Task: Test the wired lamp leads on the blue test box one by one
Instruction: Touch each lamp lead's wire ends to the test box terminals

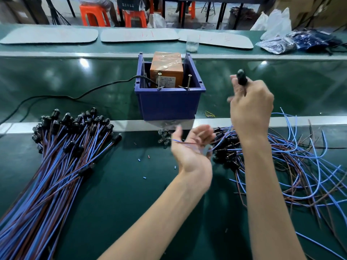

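Right hand (251, 102) grips a lamp (241, 76) — glossy, black, cylindrical.

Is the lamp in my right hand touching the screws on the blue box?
No, the right hand holds the black lamp up right of the blue box, apart from both screws.

A factory assembly floor (small electrical parts, by the look): long green conveyor benches (112, 194) edged by metal rails (56, 126), wired lamp leads (56, 156) heaped in bundles, bagged parts (277, 45), orange plastic stools (93, 15) and cardboard cartons (309, 8) behind.
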